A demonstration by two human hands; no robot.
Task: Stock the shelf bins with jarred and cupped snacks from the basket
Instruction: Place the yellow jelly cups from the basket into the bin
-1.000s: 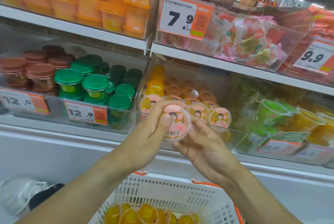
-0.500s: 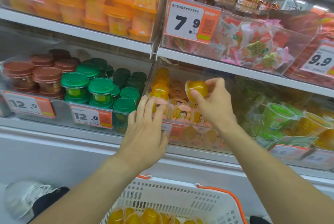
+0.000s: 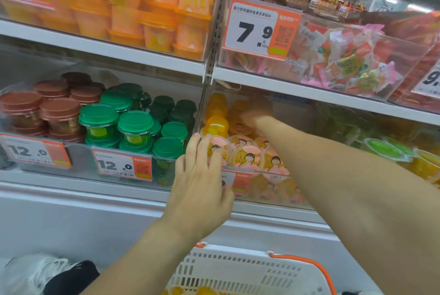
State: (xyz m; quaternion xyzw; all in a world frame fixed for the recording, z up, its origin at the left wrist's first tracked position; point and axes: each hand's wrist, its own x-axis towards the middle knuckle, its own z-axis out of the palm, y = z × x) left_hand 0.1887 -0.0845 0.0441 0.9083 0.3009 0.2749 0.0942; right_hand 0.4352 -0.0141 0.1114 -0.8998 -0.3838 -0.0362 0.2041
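Note:
A clear shelf bin (image 3: 271, 173) on the middle shelf holds several orange jelly cups with pink cartoon lids (image 3: 247, 158). My right hand (image 3: 257, 113) reaches deep into the back of this bin over the cups; it is blurred, so I cannot make out its grip. My left hand (image 3: 200, 183) rests on the bin's front wall with fingers spread, its fingertips touching the front left cup, and it holds nothing. Below, a white basket (image 3: 238, 268) with orange handles holds more orange jelly cups (image 3: 176, 291).
Left of the bin stand green-lidded jars (image 3: 135, 125) and brown-lidded jars (image 3: 59, 109) behind 12.0 price tags. Green cups (image 3: 383, 149) sit to the right. Orange tubs and wrapped sweets fill the upper shelf. A shoe (image 3: 31, 273) is at the bottom left.
My right hand took the orange jelly cup from in front of the bin up and into its back. My left hand let go of the cup and settled on the bin's front wall.

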